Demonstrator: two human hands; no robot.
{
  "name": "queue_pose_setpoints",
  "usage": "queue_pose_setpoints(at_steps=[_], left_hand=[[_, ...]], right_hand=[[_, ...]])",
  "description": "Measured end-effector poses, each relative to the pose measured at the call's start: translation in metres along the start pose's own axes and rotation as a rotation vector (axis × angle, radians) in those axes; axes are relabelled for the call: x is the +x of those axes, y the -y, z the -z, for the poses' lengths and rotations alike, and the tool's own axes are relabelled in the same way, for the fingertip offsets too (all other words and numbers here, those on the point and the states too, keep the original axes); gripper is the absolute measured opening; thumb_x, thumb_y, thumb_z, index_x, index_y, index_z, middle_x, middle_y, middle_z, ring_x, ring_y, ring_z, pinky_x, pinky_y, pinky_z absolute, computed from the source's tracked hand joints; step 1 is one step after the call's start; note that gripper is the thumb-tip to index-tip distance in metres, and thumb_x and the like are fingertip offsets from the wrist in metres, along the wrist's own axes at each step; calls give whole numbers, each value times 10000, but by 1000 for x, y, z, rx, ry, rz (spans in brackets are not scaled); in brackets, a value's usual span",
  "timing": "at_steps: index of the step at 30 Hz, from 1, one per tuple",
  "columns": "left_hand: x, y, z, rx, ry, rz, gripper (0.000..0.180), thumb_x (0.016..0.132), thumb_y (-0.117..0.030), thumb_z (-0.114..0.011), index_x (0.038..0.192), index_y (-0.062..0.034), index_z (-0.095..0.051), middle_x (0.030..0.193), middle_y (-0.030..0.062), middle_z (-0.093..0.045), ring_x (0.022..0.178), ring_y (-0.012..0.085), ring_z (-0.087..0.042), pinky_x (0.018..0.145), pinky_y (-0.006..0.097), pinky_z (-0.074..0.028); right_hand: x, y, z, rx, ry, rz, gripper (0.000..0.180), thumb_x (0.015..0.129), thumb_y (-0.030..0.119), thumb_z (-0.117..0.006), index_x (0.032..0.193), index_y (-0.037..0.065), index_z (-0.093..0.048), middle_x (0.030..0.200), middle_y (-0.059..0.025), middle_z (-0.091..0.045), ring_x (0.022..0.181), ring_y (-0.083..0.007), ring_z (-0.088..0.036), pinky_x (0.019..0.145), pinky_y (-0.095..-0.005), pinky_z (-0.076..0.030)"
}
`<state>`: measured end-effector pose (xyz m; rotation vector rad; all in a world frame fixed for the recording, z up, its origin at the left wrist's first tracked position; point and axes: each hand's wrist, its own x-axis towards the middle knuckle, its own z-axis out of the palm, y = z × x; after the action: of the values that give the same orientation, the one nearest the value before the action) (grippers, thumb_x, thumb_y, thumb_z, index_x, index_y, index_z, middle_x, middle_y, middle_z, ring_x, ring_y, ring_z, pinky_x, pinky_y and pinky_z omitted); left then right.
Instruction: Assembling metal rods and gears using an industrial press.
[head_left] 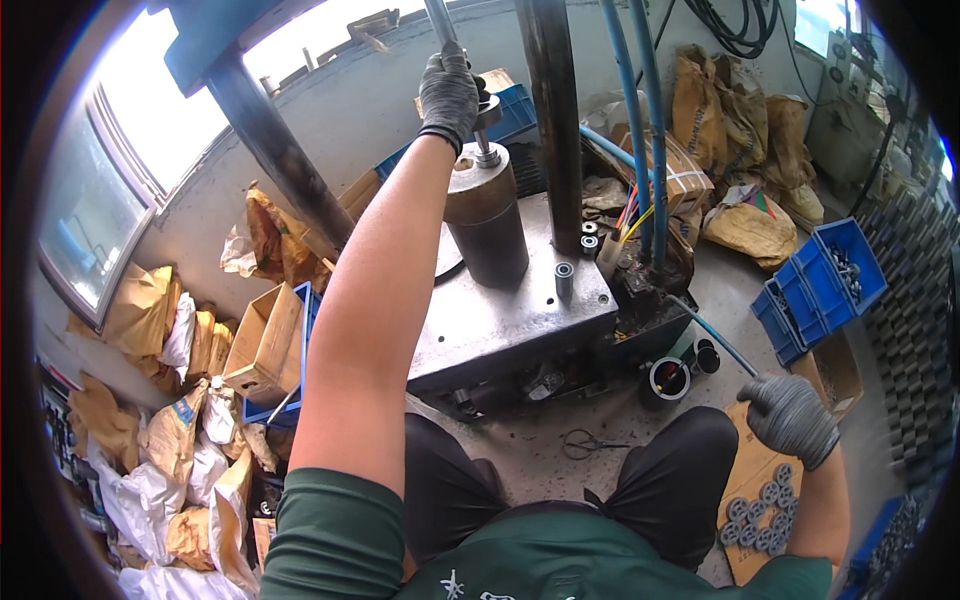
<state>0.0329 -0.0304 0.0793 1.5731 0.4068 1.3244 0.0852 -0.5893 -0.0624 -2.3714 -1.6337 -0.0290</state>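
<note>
My left hand (447, 95), in a grey glove, reaches up beside the press ram (438, 18). Its fingers are curled; what they grip is hidden behind the glove. Just by its thumb side is a metal ring (488, 113), around or against an upright steel pin (486, 148). The pin stands on a thick steel cylinder (487, 225) on the press table (520, 320). My right hand (795, 420), also gloved, is wrapped around the end of a long lever (722, 343) with a blue shaft. Small bearing-like sleeves (565, 280) stand at the table's right edge.
Several round metal parts (760, 510) lie on cardboard by my right forearm. Blue bins (820, 285) hold small metal pieces. Scissors (590, 444) and a dark cup (668, 380) are on the floor. A press column (550, 120) and blue pipes (655, 140) rise behind. Sacks (175, 430) pile left.
</note>
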Motion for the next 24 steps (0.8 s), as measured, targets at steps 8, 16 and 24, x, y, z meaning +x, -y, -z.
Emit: queue_pose_setpoints(at_steps=[8, 16, 24], left_hand=[[4, 2, 0, 2, 11, 21, 448, 1058, -498, -500, 964, -62, -547, 664, 44, -569, 551, 175, -616, 473, 371, -584], [2, 4, 0, -20, 17, 39, 482, 1058, -537, -501, 985, -64, -552, 684, 42, -577, 569, 168, -616, 474, 363, -584], [4, 7, 4, 4, 1, 28, 470, 1063, -508, -520, 958, -52, -560, 683, 42, -577, 559, 157, -610, 513, 337, -591]], right_hand=[[-11, -3, -7, -28, 243, -17, 166, 793, 203, -668, 867, 78, -748, 794, -150, -697, 764, -377, -690, 713, -453, -563], [0, -3, 5, 3, 169, 43, 251, 783, 117, -661, 998, 38, -763, 909, -169, -743, 860, -368, -716, 805, -446, -577], [25, 3, 23, 49, 118, -4, 244, 835, 111, -681, 1064, 45, -731, 900, -185, -720, 878, -375, -710, 796, -455, -569]])
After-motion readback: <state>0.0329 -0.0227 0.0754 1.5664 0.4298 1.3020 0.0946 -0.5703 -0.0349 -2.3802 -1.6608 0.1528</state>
